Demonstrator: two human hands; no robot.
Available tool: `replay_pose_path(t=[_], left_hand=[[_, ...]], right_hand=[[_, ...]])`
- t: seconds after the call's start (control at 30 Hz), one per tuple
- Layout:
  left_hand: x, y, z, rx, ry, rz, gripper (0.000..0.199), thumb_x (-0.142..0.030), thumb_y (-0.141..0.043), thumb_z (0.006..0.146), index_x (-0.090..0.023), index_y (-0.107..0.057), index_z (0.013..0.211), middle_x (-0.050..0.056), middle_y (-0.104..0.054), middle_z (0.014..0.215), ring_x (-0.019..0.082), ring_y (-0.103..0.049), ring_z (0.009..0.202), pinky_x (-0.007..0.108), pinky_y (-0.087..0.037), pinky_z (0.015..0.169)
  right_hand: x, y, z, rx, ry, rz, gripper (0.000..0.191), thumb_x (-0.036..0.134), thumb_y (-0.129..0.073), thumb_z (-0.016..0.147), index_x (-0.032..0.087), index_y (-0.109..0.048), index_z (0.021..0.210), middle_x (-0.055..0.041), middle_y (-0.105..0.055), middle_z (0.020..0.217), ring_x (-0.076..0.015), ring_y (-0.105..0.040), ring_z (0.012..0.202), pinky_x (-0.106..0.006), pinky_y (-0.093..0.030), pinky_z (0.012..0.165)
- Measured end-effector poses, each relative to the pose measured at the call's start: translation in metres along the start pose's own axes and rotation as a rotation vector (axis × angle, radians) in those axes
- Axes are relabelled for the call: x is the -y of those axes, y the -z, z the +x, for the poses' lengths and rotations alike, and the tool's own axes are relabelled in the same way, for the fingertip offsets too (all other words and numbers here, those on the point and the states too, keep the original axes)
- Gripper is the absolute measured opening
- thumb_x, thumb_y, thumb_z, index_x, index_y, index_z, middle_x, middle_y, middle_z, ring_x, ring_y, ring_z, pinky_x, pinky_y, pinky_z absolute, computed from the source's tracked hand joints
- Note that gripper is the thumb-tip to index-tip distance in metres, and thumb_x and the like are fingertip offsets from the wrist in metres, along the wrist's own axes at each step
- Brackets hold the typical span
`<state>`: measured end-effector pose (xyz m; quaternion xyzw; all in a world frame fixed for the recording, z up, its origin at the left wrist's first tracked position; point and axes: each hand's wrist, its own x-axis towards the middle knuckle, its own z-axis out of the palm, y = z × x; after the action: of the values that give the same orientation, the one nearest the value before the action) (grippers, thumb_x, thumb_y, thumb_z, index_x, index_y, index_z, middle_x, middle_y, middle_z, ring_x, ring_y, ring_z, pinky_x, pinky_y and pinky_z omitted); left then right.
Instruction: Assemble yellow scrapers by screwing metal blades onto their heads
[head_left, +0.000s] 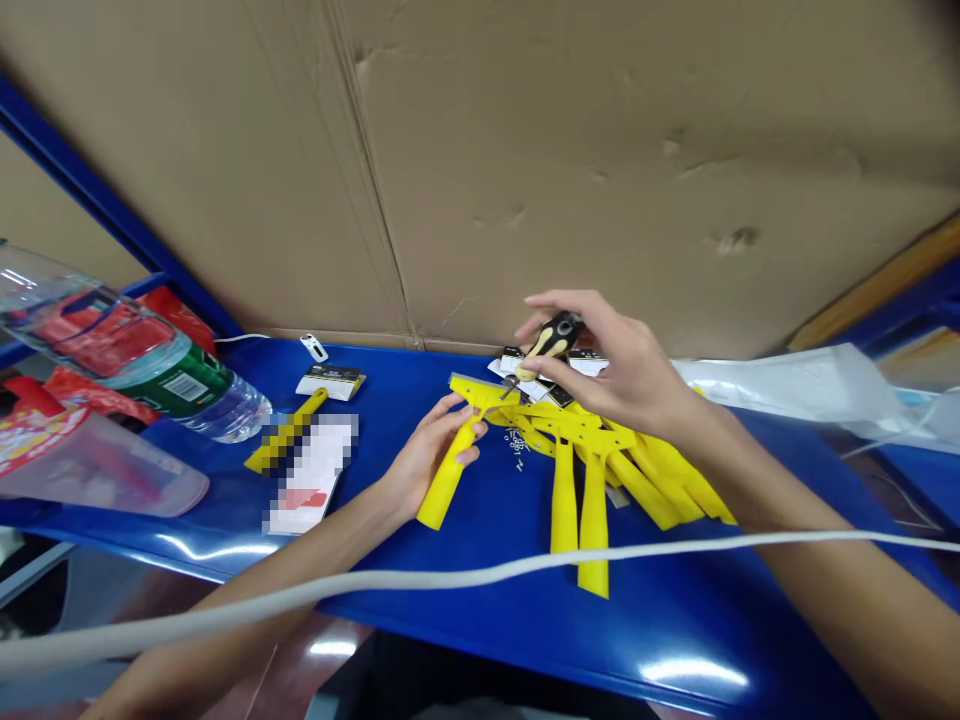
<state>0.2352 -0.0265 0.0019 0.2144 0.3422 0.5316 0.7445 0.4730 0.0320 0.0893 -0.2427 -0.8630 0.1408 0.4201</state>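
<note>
My left hand (431, 450) is wrapped round the handle of a yellow scraper (444, 485), its wide head tilted up and away from me. In my right hand (611, 360) is a screwdriver (551, 345) with a black and cream grip, pinched between thumb and fingers. Its tip points down at the head of the held scraper; whether it touches a screw I cannot tell. Just right of it lies a pile of more yellow scrapers (592, 510), handles toward me. Small loose screws (517, 448) are scattered on the blue table between the held scraper and the pile.
Black and white packets (534, 378) lie behind the pile. To the left are a scraper in packaging (300, 425), a water bottle (180, 375) and a plastic cup (112, 470). A white cable (465, 578) crosses in front. A cardboard wall (480, 200) stands behind the blue table (480, 590).
</note>
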Motion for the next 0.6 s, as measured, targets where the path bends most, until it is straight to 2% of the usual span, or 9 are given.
replay_pose_path(t=[0.07, 0.17, 0.2, 0.33, 0.47, 0.6], left_hand=[[-0.001, -0.001, 0.000, -0.007, -0.010, 0.012, 0.040, -0.010, -0.083, 0.085, -0.020, -0.059, 0.116, 0.006, -0.068, 0.103, 0.010, -0.063, 0.069, 0.016, -0.040, 0.044], [-0.001, -0.001, 0.000, -0.011, -0.015, 0.020, 0.043, -0.010, -0.083, 0.085, -0.020, -0.059, 0.120, 0.006, -0.068, 0.105, 0.010, -0.063, 0.070, 0.016, -0.040, 0.043], [-0.001, -0.001, 0.000, -0.012, -0.012, 0.020, 0.044, -0.010, -0.083, 0.084, -0.020, -0.059, 0.120, 0.006, -0.068, 0.105, 0.010, -0.063, 0.070, 0.016, -0.040, 0.043], [0.001, 0.000, 0.000, 0.001, -0.010, 0.025, 0.043, -0.012, -0.084, 0.085, -0.020, -0.061, 0.120, 0.007, -0.069, 0.105, 0.011, -0.064, 0.072, 0.016, -0.040, 0.043], [-0.001, 0.000, 0.001, 0.019, -0.023, 0.010, 0.040, -0.011, -0.083, 0.086, -0.017, -0.062, 0.119, 0.011, -0.070, 0.115, 0.009, -0.064, 0.072, 0.014, -0.040, 0.044], [-0.004, 0.000, 0.002, 0.005, -0.035, -0.030, 0.038, -0.011, -0.083, 0.086, -0.018, -0.062, 0.117, 0.011, -0.070, 0.116, 0.009, -0.064, 0.073, 0.014, -0.039, 0.043]], right_hand=[[-0.002, 0.000, 0.000, -0.032, 0.005, -0.073, 0.052, 0.037, -0.072, 0.102, 0.026, -0.053, 0.149, -0.0101, -0.074, 0.123, -0.0271, -0.075, 0.107, -0.047, -0.064, 0.096], [-0.002, 0.000, 0.001, 0.048, 0.005, -0.003, 0.061, 0.033, -0.068, 0.104, 0.029, -0.042, 0.159, -0.0135, -0.066, 0.145, -0.0290, -0.071, 0.123, -0.048, -0.061, 0.101], [0.000, 0.000, 0.002, 0.074, 0.002, 0.020, 0.060, 0.031, -0.066, 0.104, 0.029, -0.043, 0.159, -0.0132, -0.066, 0.146, -0.0287, -0.072, 0.122, -0.047, -0.061, 0.101], [0.008, 0.005, 0.013, 0.071, 0.008, -0.072, 0.040, 0.036, -0.071, 0.102, 0.023, -0.060, 0.138, -0.0098, -0.077, 0.117, -0.0271, -0.076, 0.098, -0.045, -0.062, 0.092], [0.013, 0.010, 0.028, 0.168, 0.041, -0.097, 0.041, 0.032, -0.069, 0.100, 0.022, -0.059, 0.139, -0.0142, -0.071, 0.134, -0.0310, -0.072, 0.118, -0.048, -0.059, 0.101], [0.011, 0.009, 0.033, 0.139, 0.043, -0.077, 0.030, 0.038, -0.067, 0.103, 0.024, -0.064, 0.129, -0.0090, -0.076, 0.119, -0.0277, -0.075, 0.104, -0.044, -0.061, 0.092]])
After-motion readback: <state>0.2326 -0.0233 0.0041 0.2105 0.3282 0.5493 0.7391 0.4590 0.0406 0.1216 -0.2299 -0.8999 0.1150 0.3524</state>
